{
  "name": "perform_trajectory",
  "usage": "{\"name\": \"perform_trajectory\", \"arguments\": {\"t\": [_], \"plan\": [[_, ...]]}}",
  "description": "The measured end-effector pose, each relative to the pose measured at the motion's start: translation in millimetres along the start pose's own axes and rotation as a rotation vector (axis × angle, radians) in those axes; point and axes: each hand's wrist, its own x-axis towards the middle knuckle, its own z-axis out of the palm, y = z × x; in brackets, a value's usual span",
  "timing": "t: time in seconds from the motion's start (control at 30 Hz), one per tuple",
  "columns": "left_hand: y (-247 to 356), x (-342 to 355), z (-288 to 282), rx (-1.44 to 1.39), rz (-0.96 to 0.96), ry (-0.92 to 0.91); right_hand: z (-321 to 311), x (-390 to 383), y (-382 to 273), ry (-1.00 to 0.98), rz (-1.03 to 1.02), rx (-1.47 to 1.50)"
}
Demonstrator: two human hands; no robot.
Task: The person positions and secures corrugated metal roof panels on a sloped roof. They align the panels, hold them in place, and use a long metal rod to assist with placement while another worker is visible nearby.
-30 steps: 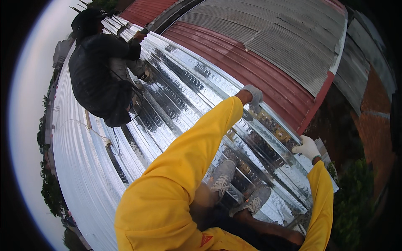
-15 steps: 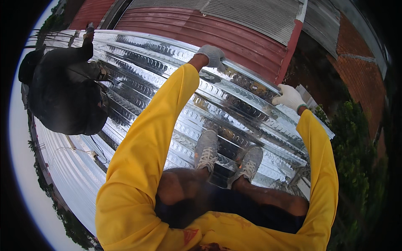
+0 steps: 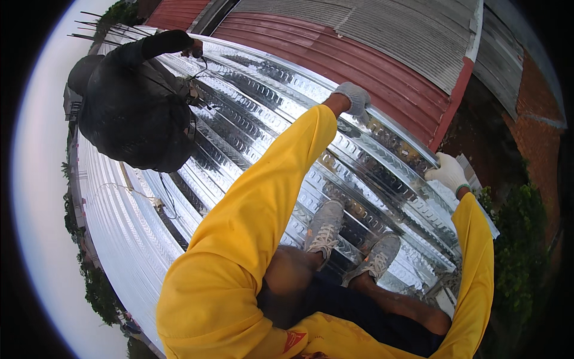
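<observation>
Ribbed, shiny metal decking sheets (image 3: 281, 105) lie side by side beneath me. My left hand (image 3: 354, 99), in a grey glove, is closed over the far edge of the outermost sheet, its fingertips partly hidden. Further right along that edge, my right hand (image 3: 448, 172) in a white glove grips the same sheet near its right end, thumb on the near side. Both yellow-sleeved arms reach forward. My grey shoes (image 3: 326, 230) rest on the decking between my arms and body.
A co-worker in black (image 3: 134, 110) crouches at the left, holding a dark power tool (image 3: 195, 49). A cable (image 3: 170, 197) trails over the decking. Past the far edge lie red and grey corrugated roofs (image 3: 353, 66). Trees (image 3: 514, 257) stand below the right side.
The view has turned left, so the scene sits further right in the picture. Both my hands stay on the decking edge. The co-worker's tool arm has shifted and is now bent.
</observation>
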Motion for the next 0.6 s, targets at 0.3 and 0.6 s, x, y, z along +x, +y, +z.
{"name": "perform_trajectory", "arguments": {"t": [0.3, 0.6], "plan": [[2.0, 5.6, 7.8, -0.063, 0.022, 0.044, -6.7, 8.8, 5.7, -0.055, 0.012, -0.175], [12.9, 10.5, 9.8, -0.034, 0.006, 0.078, 0.6, -7.1, 8.0, 0.069, -0.008, -0.156]]}}
